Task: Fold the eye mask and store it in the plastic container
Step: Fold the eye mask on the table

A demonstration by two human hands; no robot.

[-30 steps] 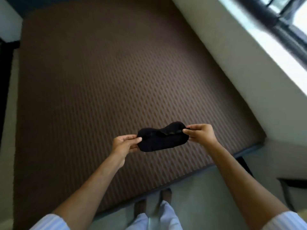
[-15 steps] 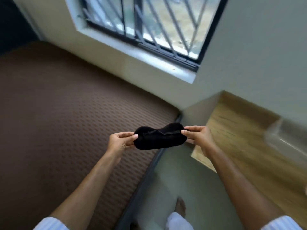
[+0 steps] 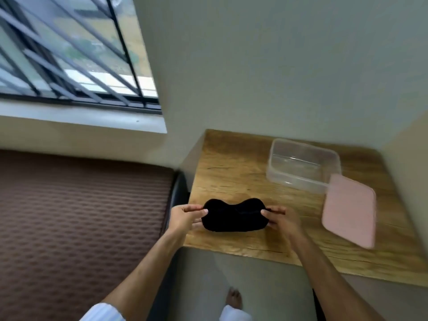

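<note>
A black eye mask (image 3: 234, 216) is stretched flat between my two hands, over the near left part of a wooden table (image 3: 231, 167). My left hand (image 3: 184, 217) pinches its left end and my right hand (image 3: 279, 217) pinches its right end. A clear plastic container (image 3: 303, 166) stands without its lid at the back right of the table, well beyond my right hand. Its pink lid (image 3: 349, 209) lies flat just in front of it, to the right of my right hand.
A brown patterned mattress (image 3: 81, 216) lies to the left of the table, with a dark gap between them. A barred window (image 3: 69, 54) and its sill are behind it. Walls close the table's back and right sides. My bare foot (image 3: 235, 300) stands on the floor.
My view has swung right from the mattress to the table, bringing the container and lid into sight. Both hands kept their pinch on the mask and carried it over the table's near left part.
</note>
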